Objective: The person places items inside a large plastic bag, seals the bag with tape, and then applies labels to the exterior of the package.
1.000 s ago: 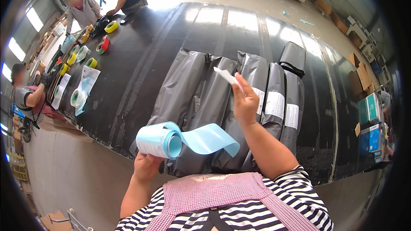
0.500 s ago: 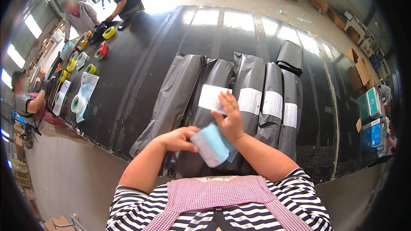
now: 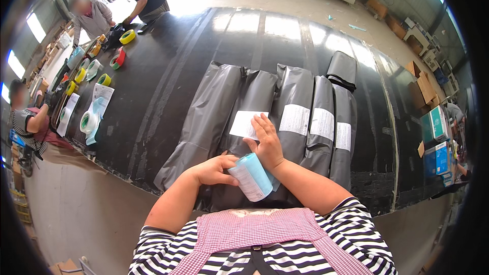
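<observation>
My left hand [image 3: 214, 169] grips a roll of labels [image 3: 253, 178], white print outside and light blue backing, near the table's front edge. Fingers outstretched, my right hand [image 3: 267, 146] lies over the right edge of a white label [image 3: 242, 124]. That label rests on the second grey plastic parcel [image 3: 261, 89] from the left. The leftmost grey parcel [image 3: 216, 91] shows no label. To the right, several grey parcels carry white printed labels, among them a wide label [image 3: 294, 119] and a narrower label [image 3: 322, 124]. Blue backing strip shows beneath my right wrist.
A folded grey bag [image 3: 342, 70] sits beyond the right parcels on the black table [image 3: 168, 91]. Tape rolls, including a yellow roll [image 3: 127, 36], and another label roll [image 3: 90, 121] line the left side. Co-workers stand at the left and far left. Boxes [image 3: 438, 122] are at right.
The white label has come down onto the second parcel and lies flat, a little lower and left. My right hand has shifted slightly left and down with it. The label roll stays in my left hand.
</observation>
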The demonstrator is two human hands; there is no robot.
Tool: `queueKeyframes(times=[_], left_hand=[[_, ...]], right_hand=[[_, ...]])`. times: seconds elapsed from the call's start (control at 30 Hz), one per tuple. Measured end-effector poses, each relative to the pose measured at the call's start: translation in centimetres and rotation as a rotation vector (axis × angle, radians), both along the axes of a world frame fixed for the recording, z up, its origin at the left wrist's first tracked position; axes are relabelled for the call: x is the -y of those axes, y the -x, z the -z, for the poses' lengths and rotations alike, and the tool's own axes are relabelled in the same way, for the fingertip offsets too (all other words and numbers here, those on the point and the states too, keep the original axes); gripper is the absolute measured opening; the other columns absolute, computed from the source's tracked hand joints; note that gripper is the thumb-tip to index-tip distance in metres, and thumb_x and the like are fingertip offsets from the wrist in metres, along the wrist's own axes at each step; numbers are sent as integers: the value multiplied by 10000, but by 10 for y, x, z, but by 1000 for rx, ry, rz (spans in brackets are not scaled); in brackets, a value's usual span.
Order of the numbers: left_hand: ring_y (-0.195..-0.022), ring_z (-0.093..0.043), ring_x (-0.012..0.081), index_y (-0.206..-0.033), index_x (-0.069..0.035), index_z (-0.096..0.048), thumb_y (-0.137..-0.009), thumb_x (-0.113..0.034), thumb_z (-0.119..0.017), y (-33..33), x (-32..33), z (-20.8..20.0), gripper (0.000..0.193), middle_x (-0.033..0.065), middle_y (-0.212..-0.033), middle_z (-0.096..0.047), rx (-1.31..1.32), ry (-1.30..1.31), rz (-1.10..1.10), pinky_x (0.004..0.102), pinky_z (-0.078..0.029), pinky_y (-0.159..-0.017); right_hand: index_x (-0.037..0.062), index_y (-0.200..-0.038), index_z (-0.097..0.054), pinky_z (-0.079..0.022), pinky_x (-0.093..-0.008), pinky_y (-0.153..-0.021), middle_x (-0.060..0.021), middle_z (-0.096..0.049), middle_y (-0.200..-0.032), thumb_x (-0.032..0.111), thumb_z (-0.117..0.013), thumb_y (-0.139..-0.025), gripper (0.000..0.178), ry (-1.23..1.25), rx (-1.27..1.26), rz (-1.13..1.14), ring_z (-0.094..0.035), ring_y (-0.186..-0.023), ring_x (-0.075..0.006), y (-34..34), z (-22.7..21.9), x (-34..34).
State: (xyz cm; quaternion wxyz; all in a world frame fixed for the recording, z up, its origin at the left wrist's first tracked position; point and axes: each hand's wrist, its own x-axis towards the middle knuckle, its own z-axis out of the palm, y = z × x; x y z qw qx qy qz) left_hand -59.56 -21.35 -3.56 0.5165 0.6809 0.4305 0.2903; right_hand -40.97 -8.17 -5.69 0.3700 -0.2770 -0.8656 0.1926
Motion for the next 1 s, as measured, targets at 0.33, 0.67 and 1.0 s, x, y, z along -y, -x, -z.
queueKeyframes(times=[0.33,0.67,1.0], left_hand=[[-1280,-487,219,-1022,-116,-740,-797,-297,-794,7,-3,8,294,27,-1201,-624,98,109,-18,575,42,-1155],[-1344,-429,236,-1092,-141,-723,-779,-267,-797,-8,7,-10,346,30,-1299,-586,-134,-41,52,665,79,-1124],[-1280,-496,264,-1179,28,-647,-915,-210,-692,-5,80,-28,358,177,-1390,-504,757,62,-602,420,-371,-1079]], right_hand=[[53,-1164,-680,-436,-418,-1023,-175,-599,-1298,218,-758,-779,427,-1,199,-50,-539,-1232,-333,-14,-8,10],[168,-1290,-632,-67,-735,-1111,-75,-216,-1612,427,-591,-881,486,188,583,-48,33,-1515,-306,42,-8,-20],[158,-1137,-701,-275,-544,-1112,-105,-625,-1285,175,-634,-901,246,430,-237,-240,-521,-1270,-288,16,-104,-34]])
